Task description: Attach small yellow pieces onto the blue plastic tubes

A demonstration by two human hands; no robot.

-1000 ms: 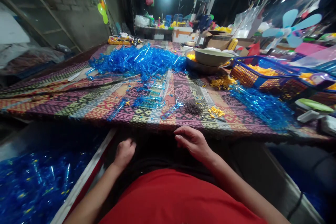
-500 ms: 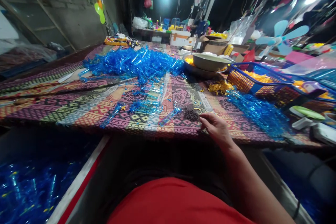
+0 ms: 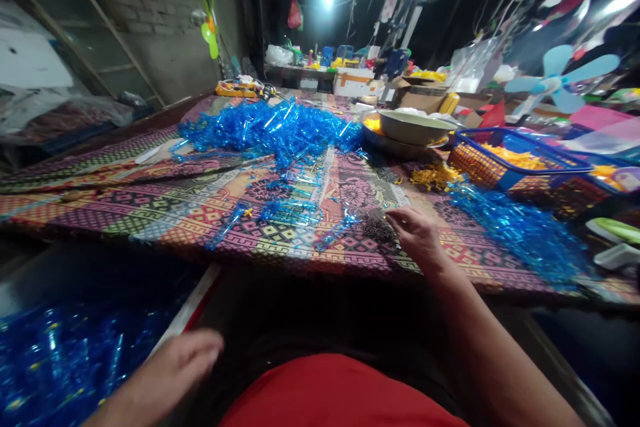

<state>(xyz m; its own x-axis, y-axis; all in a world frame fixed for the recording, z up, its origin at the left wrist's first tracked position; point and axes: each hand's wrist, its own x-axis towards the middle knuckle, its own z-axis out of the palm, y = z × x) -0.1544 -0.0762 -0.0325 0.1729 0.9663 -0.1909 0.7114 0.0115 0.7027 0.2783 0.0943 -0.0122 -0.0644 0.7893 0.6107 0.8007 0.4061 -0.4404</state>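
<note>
My right hand point(image 3: 414, 230) is at the table's front part, thumb and fingers pinched together on a tiny yellow piece, just right of a small pile of dark grains point(image 3: 377, 228). Low on the left, my left hand point(image 3: 193, 355) hangs in front of the table edge, blurred, its fingers drawn together; whatever it may hold cannot be made out. A clear blue tube point(image 3: 336, 232) lies left of the grains. Another blue tube point(image 3: 226, 227) rests further left, with a small yellow piece point(image 3: 247, 213) at its upper end. Several blue tubes point(image 3: 293, 210) lie between them.
A large heap of blue plastic pieces point(image 3: 270, 125) covers the table's middle back. Stacked bowls point(image 3: 415, 128), a blue basket point(image 3: 520, 170) of yellow pieces and more blue pieces point(image 3: 520, 233) stand right. A bin of blue tubes point(image 3: 65, 360) is below left.
My left hand has come into view at the lower left. My right hand stays beside the grains, its fingers now pinching a little above them. The whole view has shifted slightly.
</note>
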